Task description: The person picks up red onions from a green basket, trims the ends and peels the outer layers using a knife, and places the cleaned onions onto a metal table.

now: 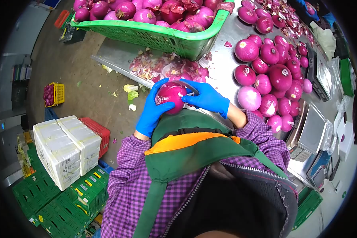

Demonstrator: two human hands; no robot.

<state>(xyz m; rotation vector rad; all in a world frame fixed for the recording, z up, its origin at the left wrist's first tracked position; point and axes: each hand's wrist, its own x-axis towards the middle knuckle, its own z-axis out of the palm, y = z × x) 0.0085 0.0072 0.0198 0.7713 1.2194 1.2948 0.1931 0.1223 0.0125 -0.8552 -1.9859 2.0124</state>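
Observation:
A large red onion (171,96) is held in front of my apron, with the blue-gloved fingers of my left hand (154,108) wrapped round its left side. My right hand (208,97), also in a blue glove, is closed on a knife (189,87); its dark blade shows at the onion's upper right, and its handle is hidden by my fingers. Just beyond my hands, loose onion skins (158,65) lie heaped on the metal table (222,59). To the right, several peeled red onions (269,105) are gathered on the table.
A green crate (178,41) full of red onions stands at the table's far side. Weighing scales (311,123) line the right. On the floor at left are white foam boxes (67,144), green crates (59,202) and a yellow basket (58,94) of onions.

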